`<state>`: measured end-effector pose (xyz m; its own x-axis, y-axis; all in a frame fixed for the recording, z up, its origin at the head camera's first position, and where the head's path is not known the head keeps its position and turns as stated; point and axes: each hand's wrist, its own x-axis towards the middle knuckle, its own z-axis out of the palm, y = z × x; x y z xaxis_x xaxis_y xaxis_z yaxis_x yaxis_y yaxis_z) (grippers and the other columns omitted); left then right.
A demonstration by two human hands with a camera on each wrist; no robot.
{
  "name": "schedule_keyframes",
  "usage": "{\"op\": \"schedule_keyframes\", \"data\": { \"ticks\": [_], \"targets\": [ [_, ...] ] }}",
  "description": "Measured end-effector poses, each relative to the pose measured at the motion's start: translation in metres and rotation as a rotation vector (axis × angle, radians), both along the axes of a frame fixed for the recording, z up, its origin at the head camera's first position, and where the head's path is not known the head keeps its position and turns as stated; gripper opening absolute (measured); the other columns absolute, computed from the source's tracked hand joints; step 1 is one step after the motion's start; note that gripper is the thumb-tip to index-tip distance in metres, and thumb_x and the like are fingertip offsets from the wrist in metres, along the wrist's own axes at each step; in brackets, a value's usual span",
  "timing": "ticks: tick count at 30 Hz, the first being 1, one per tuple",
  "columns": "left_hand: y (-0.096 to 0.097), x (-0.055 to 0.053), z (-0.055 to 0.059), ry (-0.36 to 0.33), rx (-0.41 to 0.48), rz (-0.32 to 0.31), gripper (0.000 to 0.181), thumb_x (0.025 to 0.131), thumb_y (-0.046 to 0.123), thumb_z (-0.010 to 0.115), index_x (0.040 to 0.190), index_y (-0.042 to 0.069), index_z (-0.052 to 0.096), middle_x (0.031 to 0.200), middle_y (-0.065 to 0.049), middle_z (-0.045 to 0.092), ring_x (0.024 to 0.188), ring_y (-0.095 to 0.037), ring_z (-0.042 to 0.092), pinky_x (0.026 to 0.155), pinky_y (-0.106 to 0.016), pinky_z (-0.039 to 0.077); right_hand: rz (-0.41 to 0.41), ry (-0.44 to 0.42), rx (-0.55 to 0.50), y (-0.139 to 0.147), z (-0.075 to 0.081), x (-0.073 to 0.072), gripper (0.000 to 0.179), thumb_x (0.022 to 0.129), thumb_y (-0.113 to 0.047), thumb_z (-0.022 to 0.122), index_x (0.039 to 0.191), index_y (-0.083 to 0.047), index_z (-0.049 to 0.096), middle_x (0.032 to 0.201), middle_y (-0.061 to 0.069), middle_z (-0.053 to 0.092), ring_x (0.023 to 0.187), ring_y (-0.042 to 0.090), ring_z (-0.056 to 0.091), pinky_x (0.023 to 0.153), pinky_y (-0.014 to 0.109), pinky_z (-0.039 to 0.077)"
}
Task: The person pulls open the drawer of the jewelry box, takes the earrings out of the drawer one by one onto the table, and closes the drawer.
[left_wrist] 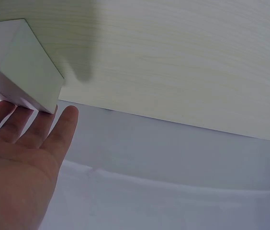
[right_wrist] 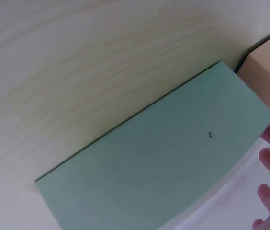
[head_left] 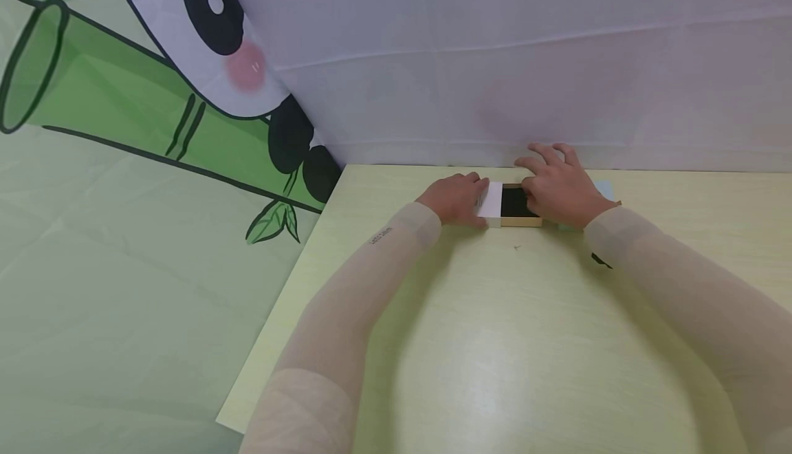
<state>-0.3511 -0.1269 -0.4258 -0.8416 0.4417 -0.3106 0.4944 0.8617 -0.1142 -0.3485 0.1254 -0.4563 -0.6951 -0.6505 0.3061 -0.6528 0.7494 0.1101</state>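
Note:
A small oblong box (head_left: 521, 221) with a black inside lies at the far edge of the table. My left hand (head_left: 458, 199) grips its white left end, thumb in front and fingers behind; in the left wrist view the fingers touch the white end (left_wrist: 34, 67). At the box's right part is my right hand (head_left: 566, 189), one bent finger touching the box and other fingers spread and raised. Its thumb is hidden. In the right wrist view a pale green panel (right_wrist: 163, 148) adjoins the box's tan side (right_wrist: 266, 67); whether they are joined I cannot tell.
The pale wooden table (head_left: 482, 344) ends at a white cloth (head_left: 495, 103) right behind the box. On the left hangs a cloth (head_left: 155, 254) printed with a cartoon. A small dark thing (head_left: 601, 261) shows below my right wrist.

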Motion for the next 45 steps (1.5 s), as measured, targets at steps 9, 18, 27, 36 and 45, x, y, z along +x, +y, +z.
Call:
{"op": "schedule_keyframes", "data": {
  "ticks": [9,18,27,36,45],
  "targets": [
    [0.001,-0.002,0.001,-0.01,-0.003,0.01,0.095,0.108,0.064,0.079,0.182,0.017,0.041,0.173,-0.004,0.059,0.147,-0.025,0.066,0.128,-0.043,0.059,0.015,0.008,-0.009,0.002,0.005,-0.001,0.007,0.101,-0.011,0.085,0.104,-0.006,0.09,0.162,0.019,0.071,0.167,0.049,0.049,0.133,0.077,0.041],
    [0.003,-0.005,0.0,-0.014,0.005,0.017,0.094,0.109,0.063,0.079,0.182,0.017,0.042,0.171,-0.004,0.06,0.145,-0.024,0.066,0.128,-0.043,0.059,0.019,-0.006,-0.01,0.004,0.01,-0.001,0.01,0.103,-0.012,0.083,0.107,-0.006,0.09,0.163,0.019,0.071,0.168,0.049,0.049,0.133,0.077,0.041],
    [0.005,-0.009,0.001,-0.004,0.006,0.019,0.093,0.108,0.064,0.08,0.18,0.017,0.045,0.169,-0.005,0.062,0.143,-0.024,0.067,0.126,-0.043,0.061,0.067,0.028,-0.045,0.005,0.01,-0.005,0.007,0.099,-0.009,0.085,0.102,-0.006,0.089,0.159,0.017,0.072,0.165,0.049,0.051,0.129,0.078,0.044],
    [0.004,-0.008,0.001,-0.004,0.015,0.01,0.092,0.108,0.064,0.08,0.179,0.017,0.045,0.167,-0.005,0.062,0.141,-0.024,0.067,0.123,-0.043,0.061,0.069,0.002,-0.064,0.003,0.013,-0.001,0.007,0.099,-0.012,0.086,0.102,-0.006,0.089,0.16,0.018,0.071,0.165,0.05,0.05,0.129,0.079,0.043],
    [0.001,-0.006,0.001,-0.002,0.011,-0.011,0.09,0.108,0.063,0.079,0.176,0.016,0.046,0.165,-0.006,0.063,0.14,-0.025,0.068,0.122,-0.043,0.062,0.076,-0.026,-0.077,-0.007,0.017,0.01,0.008,0.101,-0.012,0.084,0.096,-0.007,0.088,0.162,0.017,0.071,0.167,0.05,0.049,0.13,0.078,0.041]
  ]
}}
